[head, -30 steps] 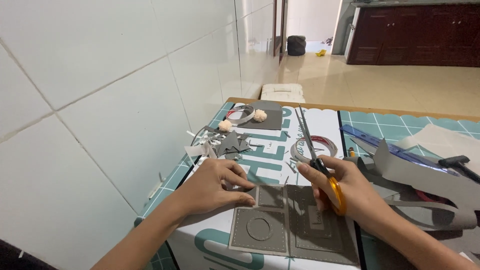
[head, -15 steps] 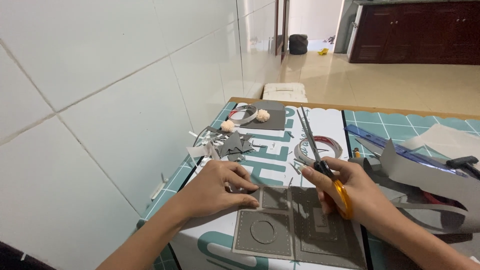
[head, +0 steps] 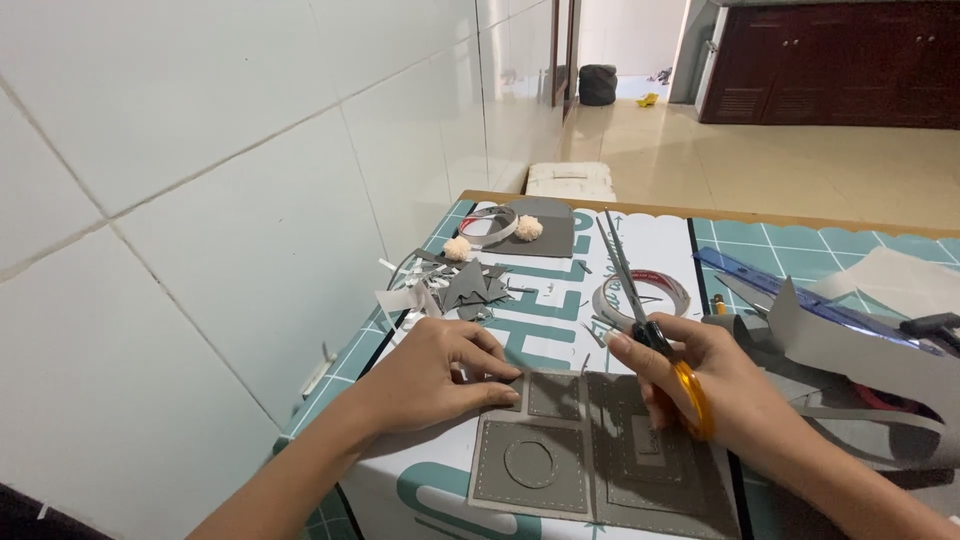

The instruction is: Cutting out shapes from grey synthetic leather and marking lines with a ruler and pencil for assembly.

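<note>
A wall of large glossy white tiles runs along the table's left edge, and beyond its far wooden edge a pale, shiny tiled floor stretches to a dark brown cabinet and a lit doorway.

My right hand tips the scissors further upright, and my left fingertips slide right along the grey felt panel.
</note>
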